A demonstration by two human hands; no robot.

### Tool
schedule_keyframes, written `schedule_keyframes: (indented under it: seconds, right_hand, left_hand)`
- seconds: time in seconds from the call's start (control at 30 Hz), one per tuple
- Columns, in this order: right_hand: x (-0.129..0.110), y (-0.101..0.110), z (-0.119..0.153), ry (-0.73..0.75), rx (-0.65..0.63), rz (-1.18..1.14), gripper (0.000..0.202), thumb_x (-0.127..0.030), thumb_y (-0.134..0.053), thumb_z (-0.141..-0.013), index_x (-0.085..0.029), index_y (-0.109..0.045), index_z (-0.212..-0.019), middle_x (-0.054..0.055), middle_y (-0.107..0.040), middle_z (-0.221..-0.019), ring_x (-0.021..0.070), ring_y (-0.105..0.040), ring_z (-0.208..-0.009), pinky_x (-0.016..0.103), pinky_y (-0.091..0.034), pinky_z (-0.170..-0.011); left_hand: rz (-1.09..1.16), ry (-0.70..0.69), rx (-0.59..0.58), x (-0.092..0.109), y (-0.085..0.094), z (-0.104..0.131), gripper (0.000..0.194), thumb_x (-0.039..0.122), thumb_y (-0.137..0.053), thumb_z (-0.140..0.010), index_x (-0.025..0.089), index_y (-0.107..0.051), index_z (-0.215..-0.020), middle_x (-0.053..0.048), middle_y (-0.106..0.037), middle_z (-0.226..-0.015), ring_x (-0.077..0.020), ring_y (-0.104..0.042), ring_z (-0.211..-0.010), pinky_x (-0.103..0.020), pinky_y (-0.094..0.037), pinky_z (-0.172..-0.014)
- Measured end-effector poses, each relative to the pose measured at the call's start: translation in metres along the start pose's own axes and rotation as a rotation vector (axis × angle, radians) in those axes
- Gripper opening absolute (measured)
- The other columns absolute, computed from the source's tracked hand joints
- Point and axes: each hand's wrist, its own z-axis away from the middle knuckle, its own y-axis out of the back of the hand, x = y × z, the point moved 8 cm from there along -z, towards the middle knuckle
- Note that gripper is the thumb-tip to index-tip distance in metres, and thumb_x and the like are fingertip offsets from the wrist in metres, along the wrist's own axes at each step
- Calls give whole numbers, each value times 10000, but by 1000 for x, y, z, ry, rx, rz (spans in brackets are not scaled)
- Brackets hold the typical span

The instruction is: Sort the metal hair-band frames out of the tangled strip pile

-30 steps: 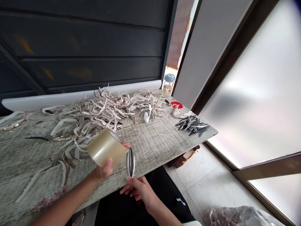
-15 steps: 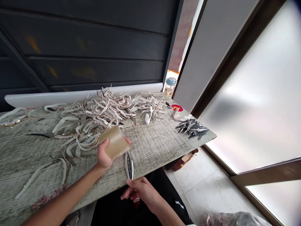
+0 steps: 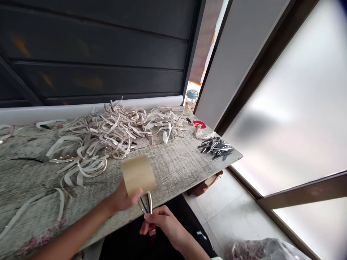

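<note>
My left hand [image 3: 123, 198] is closed around a wide roll of tan packing tape [image 3: 138, 175], blurred by motion, above the table near its front edge. Just below the roll, my right hand [image 3: 166, 222] pinches the lower end of a few narrow black and white strips [image 3: 148, 204] with shiny edges. The strips bow apart above my fingertips, and the roll and left fingers hide their upper ends. Whether the tape touches the strips I cannot tell. Beneath my right fingers a small red object [image 3: 152, 234] shows, partly hidden.
Tangled white strips [image 3: 119, 122] cover the back of the weathered wooden table [image 3: 173, 166]. To the right lie a pile of short black strips [image 3: 217, 146], a white bundle [image 3: 202, 133] and a red disc [image 3: 200, 124]. A blue-lidded bottle [image 3: 191, 103] stands at the back corner.
My left hand has come down with the tape roll, closer to my right hand, and the roll now covers the strips' upper part. The view has shifted slightly right.
</note>
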Motion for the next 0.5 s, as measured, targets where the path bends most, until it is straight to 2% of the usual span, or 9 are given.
schedule_keyframes:
  seconds: [0.07,0.13,0.2,0.23,0.3,0.33,0.4,0.5]
  right_hand:
    - [-2,2,4,1,-6,14,375,-463,-687,-788,-152,-748,-588,53,-691,-651,120,-518,-595,250,-384,-657]
    - [-8,2,12,2,-58,59,353,-465,-694,-789,-163,-769,-624,54,-703,-679,148,-575,-653,270,-424,-722]
    - [-19,7,24,-3,-112,143,343,-480,-695,-803,-175,-789,-676,61,-726,-732,189,-631,-750,301,-445,-799]
    - [-27,14,30,7,-95,195,352,-498,-692,-808,-181,-793,-694,64,-735,-754,206,-645,-791,315,-448,-829]
    - [-51,44,38,66,49,303,397,-556,-692,-800,-187,-784,-685,71,-746,-773,225,-652,-813,338,-448,-851]
    - [-66,66,42,114,179,341,423,-588,-691,-791,-188,-776,-681,73,-746,-771,226,-645,-806,339,-449,-832]
    - [-98,109,49,216,389,371,458,-626,-705,-760,-180,-753,-667,78,-728,-748,209,-615,-744,327,-451,-754]
    - [-148,169,53,430,583,216,419,-607,-746,-723,-194,-694,-669,38,-669,-688,161,-569,-645,285,-429,-623]
  left_hand:
    - [260,42,71,9,10,-8,500,579,-548,-773,136,-713,-937,-142,-769,-883,-337,-703,-838,-430,-558,-747]
    - [523,-42,247,26,30,-11,483,509,-490,-804,120,-657,-1037,-113,-759,-783,-301,-700,-732,-405,-564,-669]
    - [688,-78,433,35,48,-9,438,445,-457,-820,125,-623,-1070,-81,-748,-755,-279,-698,-736,-400,-570,-703]
    - [735,-75,496,37,53,-7,431,426,-446,-826,125,-611,-1087,-68,-741,-747,-272,-698,-746,-405,-571,-735]
    - [770,-48,548,38,57,-5,443,415,-435,-834,121,-595,-1124,-54,-729,-730,-265,-697,-747,-413,-569,-771]
    - [764,-32,542,38,57,-5,453,417,-434,-835,117,-591,-1137,-55,-727,-727,-262,-695,-732,-410,-569,-761]
    - [745,-1,485,37,52,-6,462,422,-455,-826,116,-590,-1143,-70,-733,-741,-262,-693,-700,-398,-569,-708]
    - [757,62,392,29,40,-7,454,435,-537,-775,119,-629,-1087,-94,-739,-733,-282,-698,-694,-382,-563,-647]
